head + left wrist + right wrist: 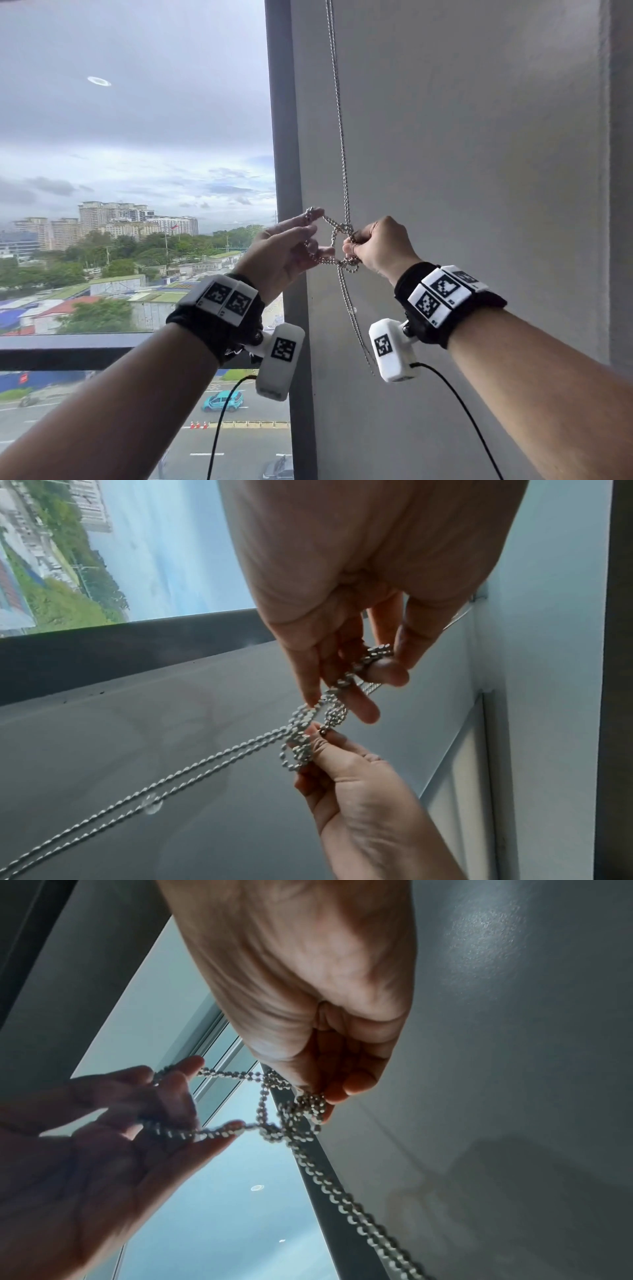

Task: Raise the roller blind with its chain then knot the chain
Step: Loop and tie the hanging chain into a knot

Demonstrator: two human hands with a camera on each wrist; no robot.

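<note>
I'm facing a grey wall (479, 137) beside a window (137, 137); my left hand (284, 253) is pinching a chain (342, 154) loop, my right hand (383, 246) is clenching its knot.

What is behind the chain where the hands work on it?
Behind the chain is a plain grey wall, beside the window frame. The right hand covers part of the knot; the blind itself is out of view.
</note>
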